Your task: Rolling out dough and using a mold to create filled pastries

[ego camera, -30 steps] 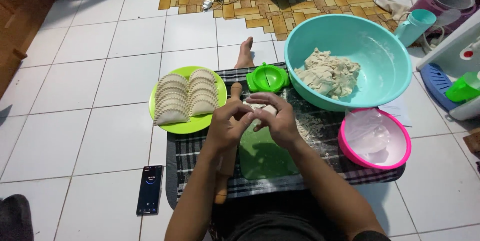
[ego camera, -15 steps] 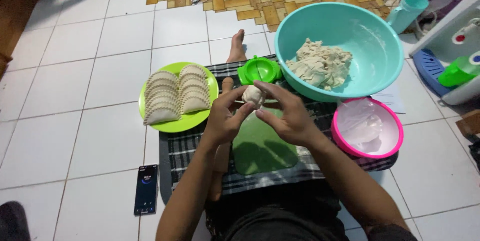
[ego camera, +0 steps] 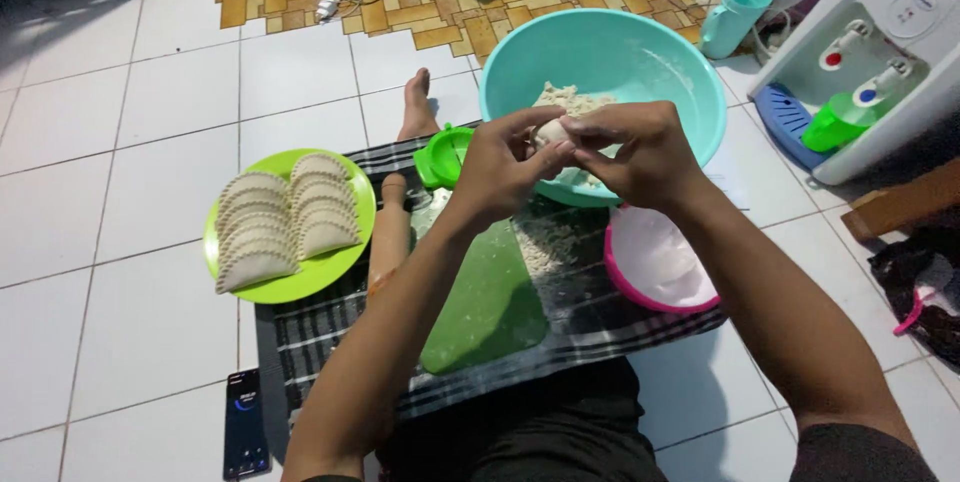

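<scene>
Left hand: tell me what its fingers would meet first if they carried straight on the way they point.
The left hand points its fingers rightward at the dough piece they already pinch; just beyond it are the right hand fingertips. Depth is hard to judge.

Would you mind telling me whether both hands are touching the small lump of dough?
Touching. The head view shows the fingers of the left hand and the right hand pinching the lump of dough between them.

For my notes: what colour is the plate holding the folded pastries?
Bright green plate, seen in the head view.
</scene>
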